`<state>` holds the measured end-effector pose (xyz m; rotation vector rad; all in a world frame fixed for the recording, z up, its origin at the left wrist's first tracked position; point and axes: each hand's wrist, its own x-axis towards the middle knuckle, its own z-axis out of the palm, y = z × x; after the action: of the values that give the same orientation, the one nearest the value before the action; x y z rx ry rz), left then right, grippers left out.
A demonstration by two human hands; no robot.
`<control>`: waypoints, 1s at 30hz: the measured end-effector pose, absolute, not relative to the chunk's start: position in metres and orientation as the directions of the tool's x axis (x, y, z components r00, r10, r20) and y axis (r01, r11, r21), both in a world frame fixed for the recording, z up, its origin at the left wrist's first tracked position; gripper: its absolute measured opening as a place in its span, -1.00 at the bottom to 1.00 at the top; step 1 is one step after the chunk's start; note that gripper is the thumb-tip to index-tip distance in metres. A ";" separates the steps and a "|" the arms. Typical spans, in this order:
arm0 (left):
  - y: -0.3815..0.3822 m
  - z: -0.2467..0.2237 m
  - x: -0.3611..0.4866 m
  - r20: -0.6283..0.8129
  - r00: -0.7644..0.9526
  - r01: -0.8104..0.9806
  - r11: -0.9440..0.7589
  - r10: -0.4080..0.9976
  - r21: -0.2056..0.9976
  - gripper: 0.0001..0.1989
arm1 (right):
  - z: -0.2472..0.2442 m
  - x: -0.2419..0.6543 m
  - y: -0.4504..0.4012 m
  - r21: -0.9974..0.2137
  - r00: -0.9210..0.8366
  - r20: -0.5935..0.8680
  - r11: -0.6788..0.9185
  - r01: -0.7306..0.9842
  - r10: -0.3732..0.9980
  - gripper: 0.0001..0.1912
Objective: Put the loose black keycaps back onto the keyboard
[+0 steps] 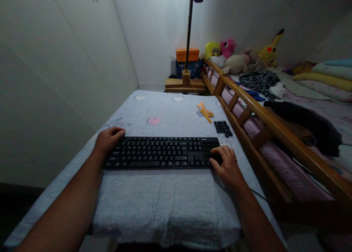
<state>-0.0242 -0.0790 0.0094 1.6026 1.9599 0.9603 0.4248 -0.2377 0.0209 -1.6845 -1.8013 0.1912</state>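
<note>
A black keyboard [154, 153] lies flat on the cloth-covered table. My left hand [108, 139] is closed on its left end, with the fingers together at the far corner. Over the right end, my right hand [224, 160] has its thumb and fingers curled around the edge, covering part of the number pad [208, 149]. That pad looks bare of its caps, showing dark sockets. Several loose black keycaps [222, 127] sit grouped beyond the keyboard's right end. Farther back, a yellow brush [205, 115] rests against an orange cloth [206, 109].
A pale quilted cover [165, 193] with heart prints spreads over the table. Along the right runs a wooden bed rail [255, 116], with bedding and plush toys [236, 63] behind it. A lamp stand [188, 35] on a wooden base and an orange box [187, 54] stand at the back.
</note>
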 end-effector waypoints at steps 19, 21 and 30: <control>-0.080 0.014 -0.021 0.098 -0.223 0.687 0.085 0.970 0.722 -0.59 | 0.044 0.507 -0.193 -0.276 0.194 0.297 -0.110 0.955 0.935 -0.77; -0.079 0.013 -0.023 0.095 -0.227 0.684 0.089 0.969 0.725 -0.59 | 0.045 0.515 -0.179 -0.209 0.244 0.274 -0.190 0.959 0.930 -0.75; -0.078 0.012 -0.024 0.104 -0.229 0.690 0.086 0.968 0.719 -0.59 | 0.020 0.515 -0.154 -0.124 0.283 0.280 -0.258 0.958 0.918 -0.76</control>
<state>-0.0241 -0.0778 0.0119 1.6321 1.9708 0.9408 0.5151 -0.1535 0.0204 -2.2869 -1.7211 -0.2183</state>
